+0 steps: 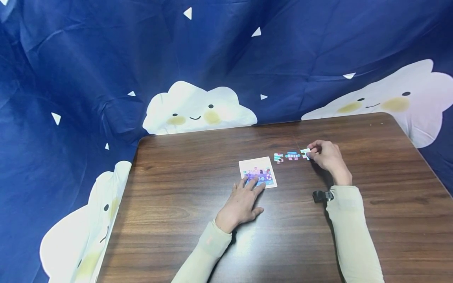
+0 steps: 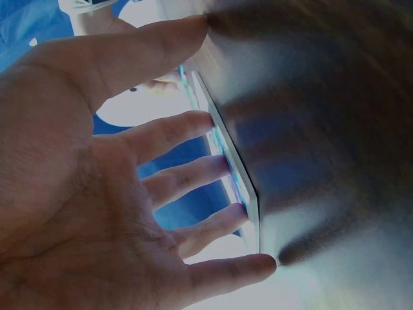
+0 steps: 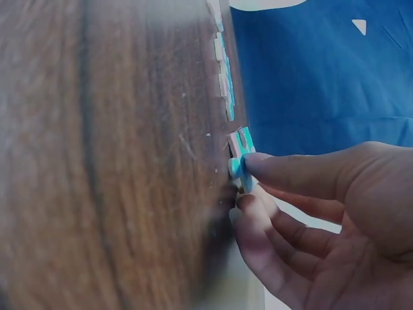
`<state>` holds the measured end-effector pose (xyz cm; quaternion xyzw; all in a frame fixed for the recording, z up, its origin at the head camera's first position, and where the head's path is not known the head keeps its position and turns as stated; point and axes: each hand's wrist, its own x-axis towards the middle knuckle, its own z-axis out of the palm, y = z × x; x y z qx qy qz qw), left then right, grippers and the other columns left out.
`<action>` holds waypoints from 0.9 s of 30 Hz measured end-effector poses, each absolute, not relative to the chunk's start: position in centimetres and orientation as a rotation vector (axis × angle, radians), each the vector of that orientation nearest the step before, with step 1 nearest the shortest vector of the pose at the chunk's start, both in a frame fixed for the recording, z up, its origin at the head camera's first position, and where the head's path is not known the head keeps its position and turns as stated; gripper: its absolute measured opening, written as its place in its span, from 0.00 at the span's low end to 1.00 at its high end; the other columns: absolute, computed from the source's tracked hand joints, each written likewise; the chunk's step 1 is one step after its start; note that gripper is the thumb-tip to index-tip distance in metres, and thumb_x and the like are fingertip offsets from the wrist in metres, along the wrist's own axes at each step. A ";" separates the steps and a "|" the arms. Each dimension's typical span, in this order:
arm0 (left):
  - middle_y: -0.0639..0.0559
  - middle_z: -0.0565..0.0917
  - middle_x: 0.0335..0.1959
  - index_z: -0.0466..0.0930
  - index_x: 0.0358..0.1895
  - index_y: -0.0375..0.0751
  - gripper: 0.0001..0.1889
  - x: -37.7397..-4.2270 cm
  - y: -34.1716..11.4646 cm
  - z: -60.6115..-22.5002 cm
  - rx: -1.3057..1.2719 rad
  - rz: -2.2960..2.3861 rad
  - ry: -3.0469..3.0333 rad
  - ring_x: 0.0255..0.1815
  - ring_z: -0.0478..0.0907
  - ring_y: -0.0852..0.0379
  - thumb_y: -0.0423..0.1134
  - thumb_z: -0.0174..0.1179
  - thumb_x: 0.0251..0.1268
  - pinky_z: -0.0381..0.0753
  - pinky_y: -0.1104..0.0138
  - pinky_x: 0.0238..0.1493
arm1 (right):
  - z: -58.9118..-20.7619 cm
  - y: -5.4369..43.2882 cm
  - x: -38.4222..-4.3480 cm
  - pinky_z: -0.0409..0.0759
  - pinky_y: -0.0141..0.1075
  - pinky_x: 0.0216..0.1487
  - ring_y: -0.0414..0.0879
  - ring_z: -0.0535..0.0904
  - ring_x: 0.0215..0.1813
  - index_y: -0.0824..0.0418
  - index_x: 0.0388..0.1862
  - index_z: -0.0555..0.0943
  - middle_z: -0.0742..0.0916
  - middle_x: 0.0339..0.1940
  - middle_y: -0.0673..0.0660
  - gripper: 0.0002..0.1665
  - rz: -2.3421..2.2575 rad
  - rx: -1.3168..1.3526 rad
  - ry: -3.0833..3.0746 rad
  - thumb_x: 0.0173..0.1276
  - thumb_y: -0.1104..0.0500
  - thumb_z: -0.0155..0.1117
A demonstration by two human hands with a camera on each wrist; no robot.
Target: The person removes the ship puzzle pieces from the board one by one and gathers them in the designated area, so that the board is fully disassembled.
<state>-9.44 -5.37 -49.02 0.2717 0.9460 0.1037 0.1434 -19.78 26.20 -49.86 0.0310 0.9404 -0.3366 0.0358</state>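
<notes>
Puzzle piece pinched, right of the picture board

Piece small, pale and mint-green in the head view, with a little pink and blue. Right-wrist view: turquoise face, pink patch, a rounded knob on its side, one part hidden by the thumb. Location: right of the board, beyond two other pieces in a loose row.

Right hand: grasping the piece between thumb and fingers, low over the wooden table.

Nearest the board on its right, a striped piece, teal and white with pink; then a blue-topped piece, white squares across its middle, pink below, knobs at both ends. Gaps between all three.

Left hand: fingers spread, clasping nothing, middle fingertips resting on the board's near part; thumb off the board.
</notes>
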 end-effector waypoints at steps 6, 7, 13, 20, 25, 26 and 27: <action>0.47 0.64 0.83 0.65 0.80 0.52 0.42 -9.4 -5.4 -49.0 0.794 0.281 2.741 0.83 0.60 0.35 0.55 0.71 0.65 0.69 0.35 0.75 | -50.1 26.3 -19.9 0.69 0.39 0.46 0.50 0.78 0.41 0.67 0.51 0.84 0.87 0.42 0.64 0.14 -1.044 0.122 2.890 0.70 0.62 0.68; 0.46 0.64 0.83 0.66 0.80 0.52 0.42 -9.4 -5.3 -49.0 0.796 0.282 2.746 0.83 0.60 0.35 0.55 0.71 0.65 0.70 0.35 0.74 | -50.1 26.2 -19.9 0.69 0.39 0.46 0.51 0.78 0.42 0.67 0.51 0.83 0.87 0.42 0.65 0.14 -1.045 0.123 2.894 0.69 0.62 0.69; 0.47 0.64 0.83 0.65 0.80 0.52 0.42 -9.3 -5.3 -49.1 0.784 0.293 2.735 0.84 0.59 0.36 0.55 0.71 0.65 0.67 0.36 0.77 | -49.3 25.3 -19.7 0.71 0.41 0.46 0.52 0.80 0.42 0.66 0.48 0.84 0.87 0.40 0.63 0.12 -1.070 0.042 2.994 0.69 0.63 0.66; 0.48 0.61 0.85 0.63 0.82 0.54 0.43 -9.3 -5.5 -49.0 0.776 0.265 2.722 0.85 0.56 0.39 0.56 0.70 0.66 0.60 0.39 0.82 | -48.0 21.7 -19.6 0.75 0.33 0.43 0.49 0.83 0.38 0.67 0.46 0.86 0.90 0.38 0.63 0.09 -1.204 -0.218 3.046 0.69 0.65 0.66; 0.49 0.61 0.85 0.63 0.81 0.54 0.42 -9.4 -5.5 -49.1 0.778 0.261 2.726 0.85 0.56 0.39 0.56 0.70 0.66 0.60 0.38 0.82 | -48.1 17.5 -19.5 0.84 0.37 0.40 0.51 0.86 0.37 0.66 0.48 0.86 0.91 0.38 0.61 0.09 -1.270 -0.392 2.883 0.73 0.65 0.64; 0.49 0.61 0.85 0.63 0.81 0.54 0.42 -9.5 -5.5 -49.1 0.777 0.262 2.726 0.85 0.56 0.40 0.56 0.70 0.66 0.60 0.38 0.82 | -48.2 16.8 -19.4 0.84 0.36 0.40 0.49 0.86 0.37 0.65 0.49 0.87 0.91 0.38 0.60 0.10 -1.267 -0.430 2.841 0.74 0.64 0.63; 0.49 0.61 0.85 0.63 0.81 0.55 0.42 -9.5 -5.5 -49.1 0.777 0.263 2.727 0.85 0.56 0.40 0.56 0.70 0.66 0.60 0.38 0.82 | -48.4 16.1 -19.3 0.84 0.37 0.41 0.48 0.86 0.37 0.64 0.49 0.87 0.91 0.38 0.59 0.10 -1.266 -0.455 2.796 0.75 0.64 0.63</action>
